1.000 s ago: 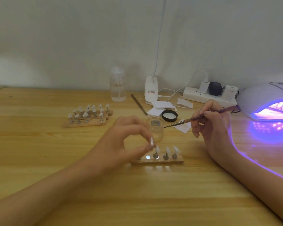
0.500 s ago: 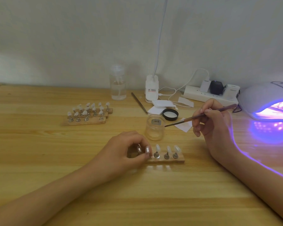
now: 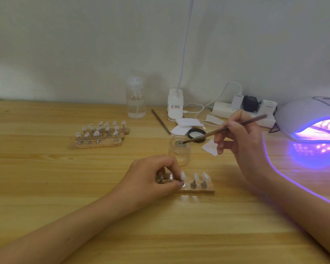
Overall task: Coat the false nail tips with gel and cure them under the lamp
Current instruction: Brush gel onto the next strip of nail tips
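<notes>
- The left hand (image 3: 151,180) is lowered onto the wooden table (image 3: 46,187) with its fingers curled. Thumb and forefinger are pinched on a nail tip stand (image 3: 183,184) at the left part of the near holder (image 3: 200,191).
- Three false nail tips (image 3: 195,177) are seen upright on small metal stands on that holder. Two of them stand free, just to the right of the hand.
- The brush (image 3: 225,128) is gripped pen-fashion in the right hand (image 3: 240,138), tilted, with its tip set within the mouth of the gel jar (image 3: 179,153).
- The open jar is placed just behind the near holder, between the two hands.
- The curing lamp (image 3: 301,115) is lit at the right edge, and violet light is thrown on the table and along the right forearm.
- More holders (image 3: 99,143), stocked with nail tips, are laid well apart at the back left.
- A black lid (image 3: 197,132) is found near the jar, and a clear bottle (image 3: 135,101) and a power strip (image 3: 223,111) are set by the wall.
</notes>
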A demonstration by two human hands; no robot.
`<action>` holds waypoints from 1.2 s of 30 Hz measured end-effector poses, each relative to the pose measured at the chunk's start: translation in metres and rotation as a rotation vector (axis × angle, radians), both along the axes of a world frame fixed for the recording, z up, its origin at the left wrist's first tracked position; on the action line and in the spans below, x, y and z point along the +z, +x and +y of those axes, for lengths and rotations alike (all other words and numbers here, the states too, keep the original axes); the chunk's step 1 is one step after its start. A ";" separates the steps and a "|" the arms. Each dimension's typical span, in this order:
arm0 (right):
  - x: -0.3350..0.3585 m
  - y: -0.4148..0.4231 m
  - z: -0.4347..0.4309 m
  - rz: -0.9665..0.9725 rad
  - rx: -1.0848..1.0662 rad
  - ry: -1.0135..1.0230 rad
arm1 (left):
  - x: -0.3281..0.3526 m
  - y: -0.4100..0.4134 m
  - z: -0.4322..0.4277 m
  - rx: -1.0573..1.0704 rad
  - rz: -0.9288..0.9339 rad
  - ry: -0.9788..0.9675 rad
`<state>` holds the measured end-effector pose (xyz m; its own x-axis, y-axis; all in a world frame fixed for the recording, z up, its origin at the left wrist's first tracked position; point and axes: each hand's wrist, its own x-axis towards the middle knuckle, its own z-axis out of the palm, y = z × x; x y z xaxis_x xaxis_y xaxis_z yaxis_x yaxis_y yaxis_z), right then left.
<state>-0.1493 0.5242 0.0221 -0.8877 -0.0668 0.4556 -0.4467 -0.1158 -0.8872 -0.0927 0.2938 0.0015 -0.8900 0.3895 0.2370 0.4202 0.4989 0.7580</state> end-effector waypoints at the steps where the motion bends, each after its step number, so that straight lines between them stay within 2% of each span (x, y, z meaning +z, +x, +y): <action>1: 0.005 -0.001 -0.003 0.014 -0.009 0.074 | 0.000 0.000 0.000 -0.006 0.003 0.000; 6: 0.016 -0.003 -0.014 0.050 -0.050 0.386 | -0.002 0.000 0.000 -0.030 0.078 -0.007; 12: 0.011 -0.002 -0.021 0.014 -0.027 0.447 | -0.005 0.002 -0.002 -0.039 0.163 -0.058; 20: 0.009 -0.002 -0.025 -0.020 0.028 0.430 | -0.005 0.007 -0.003 -0.018 0.239 -0.116; 27: 0.012 -0.004 -0.015 -0.068 -0.080 0.163 | 0.000 0.015 0.001 0.046 0.456 -0.203; 31: 0.001 -0.007 -0.009 -0.172 -0.102 0.007 | 0.004 0.017 -0.001 0.060 0.402 0.027; 34: -0.009 -0.008 -0.008 -0.236 -0.095 -0.069 | 0.012 0.009 -0.006 0.075 0.153 0.338; 36: -0.013 -0.008 -0.007 -0.267 -0.087 -0.124 | 0.018 0.000 -0.011 0.110 0.008 0.437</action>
<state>-0.1577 0.5174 0.0094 -0.9770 0.0565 0.2056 -0.2128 -0.2020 -0.9560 -0.0924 0.2832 0.0194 -0.9180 0.1544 0.3652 0.3891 0.1742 0.9046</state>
